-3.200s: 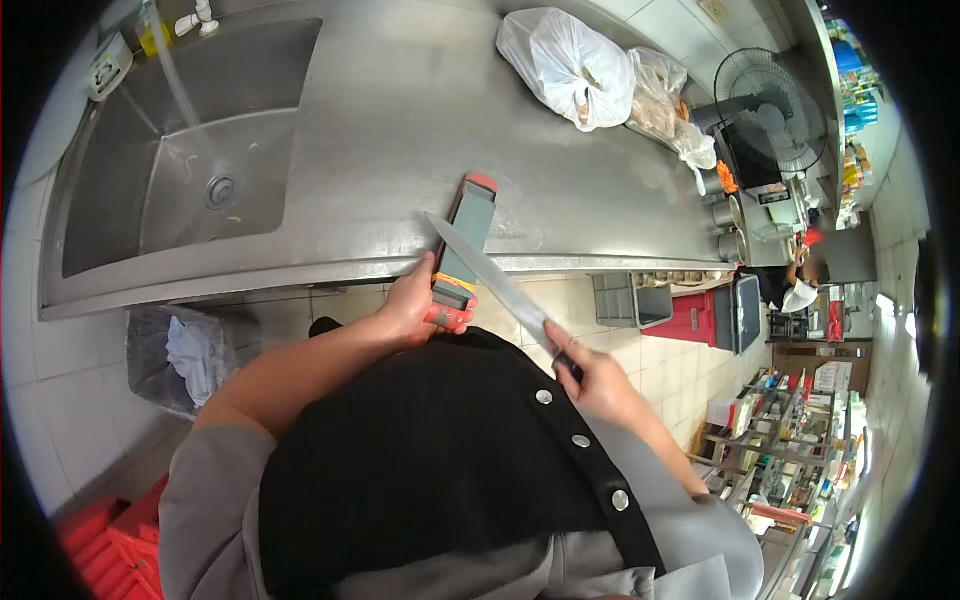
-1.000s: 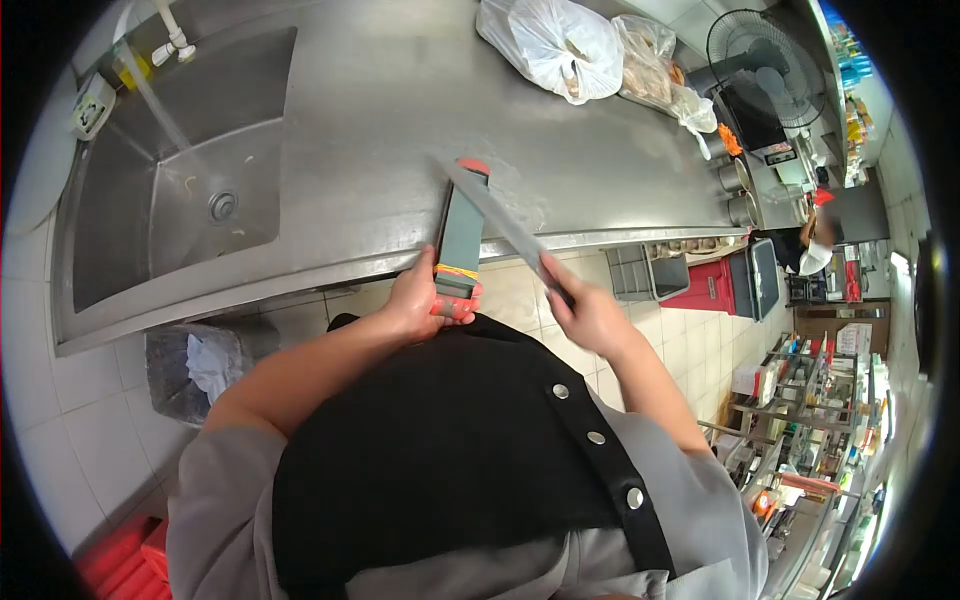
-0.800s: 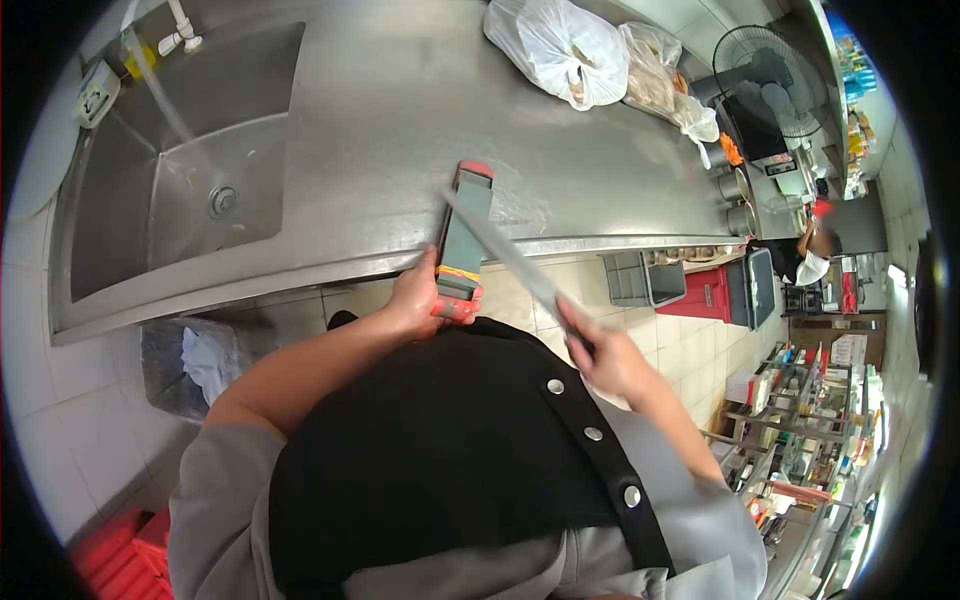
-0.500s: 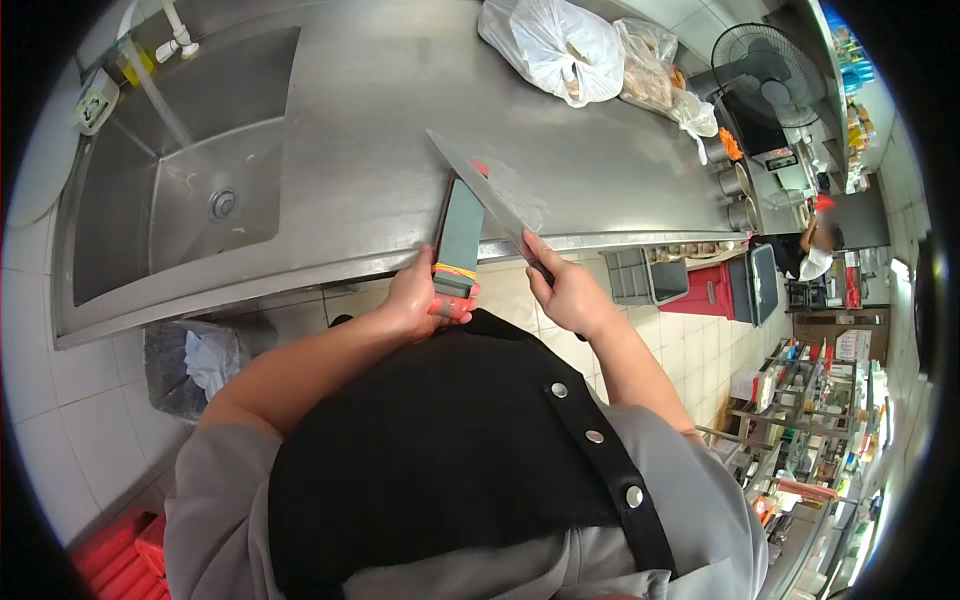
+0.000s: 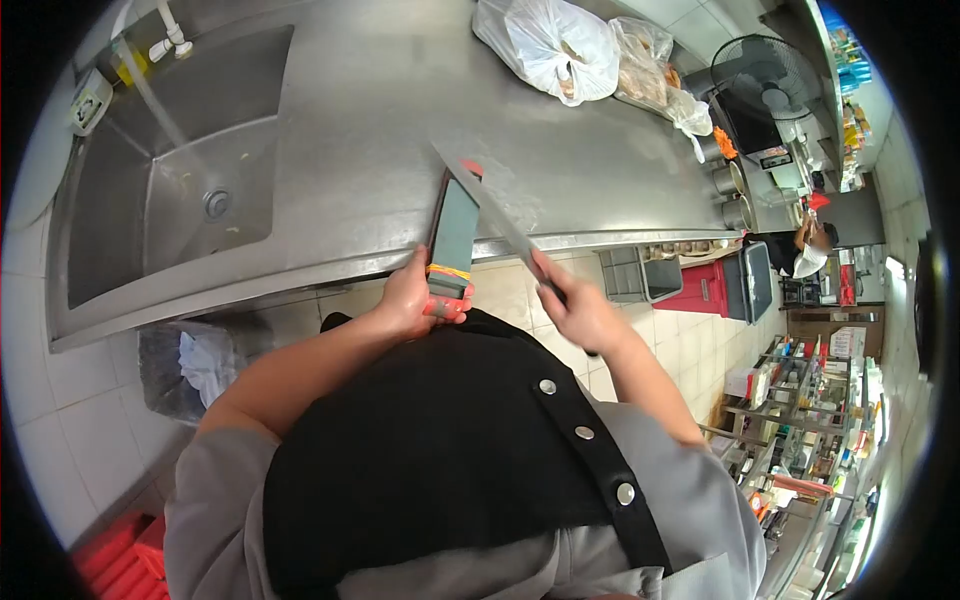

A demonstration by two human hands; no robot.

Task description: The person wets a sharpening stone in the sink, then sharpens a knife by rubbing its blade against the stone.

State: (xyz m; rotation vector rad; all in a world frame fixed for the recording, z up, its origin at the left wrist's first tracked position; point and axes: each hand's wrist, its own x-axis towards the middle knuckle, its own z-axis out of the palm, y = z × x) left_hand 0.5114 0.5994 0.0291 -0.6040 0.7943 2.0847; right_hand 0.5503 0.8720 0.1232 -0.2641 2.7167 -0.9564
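Black apron at bottom centre; above it left hand is gripping whetstone end, right hand closed on knife lying across stone mid-frame. Risk: blade slipping toward left fingers, wet steel counter w/ stone overhanging edge.

A sink, white bag and fan surround the counter.
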